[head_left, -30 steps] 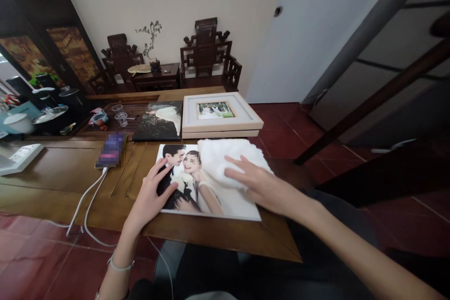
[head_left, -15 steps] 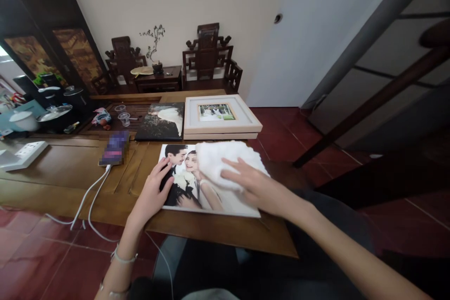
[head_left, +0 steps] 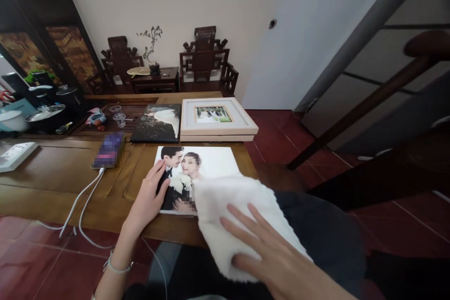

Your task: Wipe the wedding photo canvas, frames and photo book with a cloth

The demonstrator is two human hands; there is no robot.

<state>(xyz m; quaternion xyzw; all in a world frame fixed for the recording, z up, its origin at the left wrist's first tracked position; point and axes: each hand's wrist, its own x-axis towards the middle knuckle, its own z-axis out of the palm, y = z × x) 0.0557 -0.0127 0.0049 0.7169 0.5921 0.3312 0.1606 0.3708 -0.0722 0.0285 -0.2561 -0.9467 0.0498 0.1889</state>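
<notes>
A frameless wedding photo print (head_left: 214, 161) lies flat on the wooden table (head_left: 56, 173) in front of me. My left hand (head_left: 149, 197) rests open on the print's left edge, fingers spread on the picture. My right hand (head_left: 277, 253) lies flat with fingers stretched out on a white fluffy cloth (head_left: 228, 206). The cloth covers the print's near right corner and hangs over the table's front edge toward my lap.
Behind the print lie a dark photo canvas (head_left: 158, 124) and a stack of light wooden picture frames (head_left: 216, 119). A phone (head_left: 107, 150) on a white cable (head_left: 79, 201) lies to the left, a power strip (head_left: 14, 154) farther left. Carved chairs stand at the wall.
My right hand has drawn the white cloth from the print's far right part down to its near right corner and over the table edge. My left hand has stayed on the print's left edge.
</notes>
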